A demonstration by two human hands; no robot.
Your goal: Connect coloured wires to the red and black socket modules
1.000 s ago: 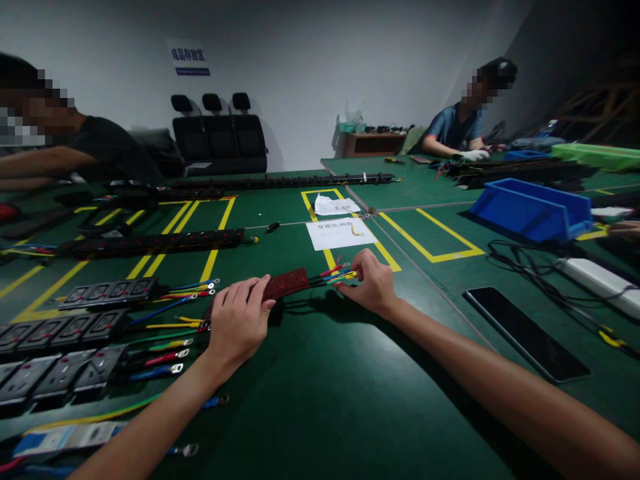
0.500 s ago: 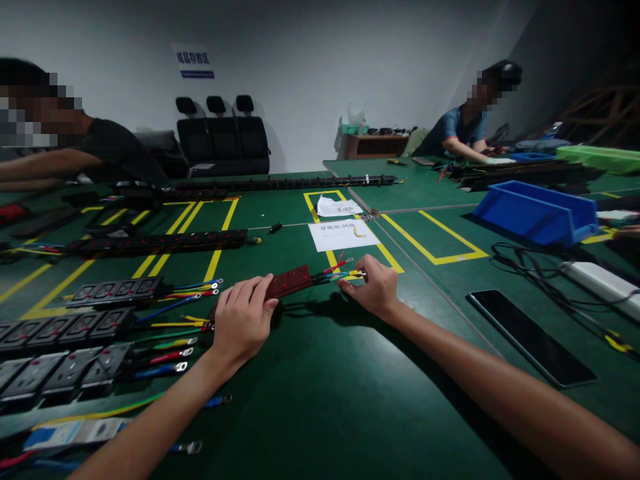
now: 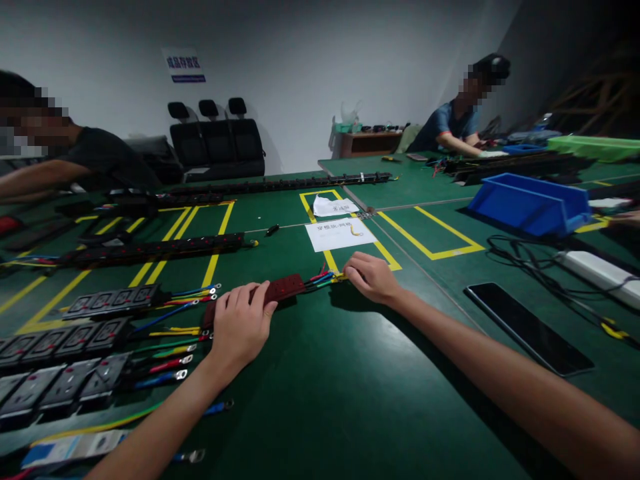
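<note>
A dark red socket strip (image 3: pixel 286 287) lies at a slant over the green table, its left part covered by my left hand (image 3: pixel 245 319). The fingers of that hand wrap over the strip from above. From the strip's right end runs a bundle of thin coloured wires (image 3: pixel 324 279), red, blue, green and yellow. My right hand (image 3: pixel 371 276) pinches the wires' far ends, where yellow shows; the fingertips hide the tips. Left of my left hand, several black socket modules (image 3: pixel 113 300) lie in rows, with ring-terminal leads (image 3: pixel 173 367) pointing right.
A black phone (image 3: pixel 530 327), a white power strip (image 3: pixel 605 277) with black cables and a blue bin (image 3: pixel 530 203) are on the right. Printed papers (image 3: pixel 340 235) lie ahead. One co-worker (image 3: pixel 100 157) sits at left, another (image 3: pixel 450 127) at far right. Long black strips (image 3: pixel 165 248) cross the left side.
The red wire, which stuck up apart before, now lies nearer the bundle. My right hand has closed further over the wire ends. The view has shifted slightly.
</note>
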